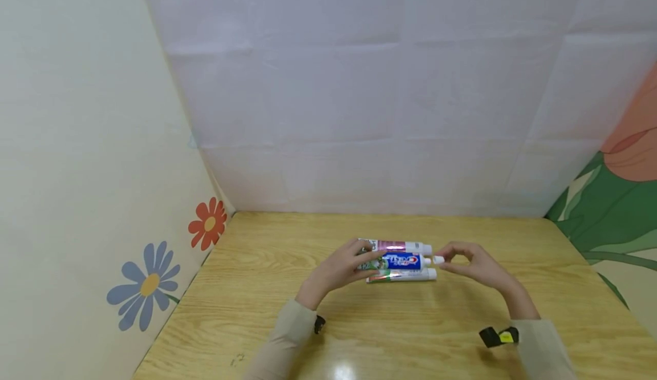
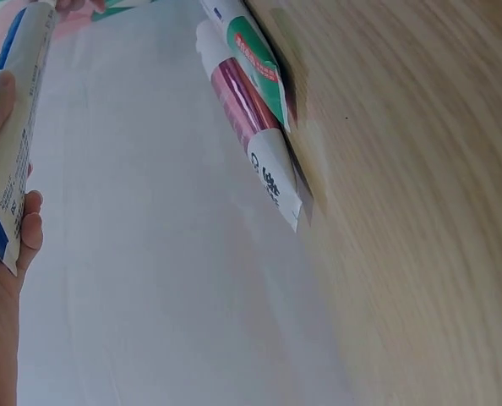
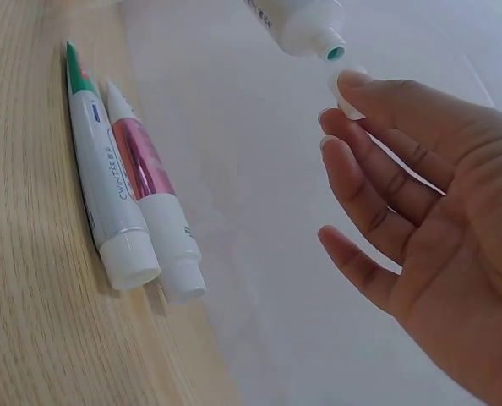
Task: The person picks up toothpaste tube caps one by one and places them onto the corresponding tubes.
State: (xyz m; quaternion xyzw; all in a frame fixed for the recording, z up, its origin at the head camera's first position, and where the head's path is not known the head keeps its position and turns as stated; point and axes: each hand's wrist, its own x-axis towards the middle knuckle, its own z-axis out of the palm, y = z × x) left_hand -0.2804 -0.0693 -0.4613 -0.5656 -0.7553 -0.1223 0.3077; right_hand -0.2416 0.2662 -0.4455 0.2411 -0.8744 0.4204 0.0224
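My left hand grips a blue and white toothpaste tube, its nozzle pointing right. In the right wrist view the tube's nozzle is uncapped, with a green-tinted opening. Just off that nozzle, my right hand pinches a small white cap between thumb and fingers; a narrow gap parts cap and nozzle. Two capped tubes lie side by side on the table: a pink and white toothpaste tube and a green and white toothpaste tube. In the head view the held tube overlaps both.
The wooden table runs back to a pale creased sheet. To the left is a wall with painted flowers, to the right a wall with large painted leaves. Dark straps sit at the wrists.
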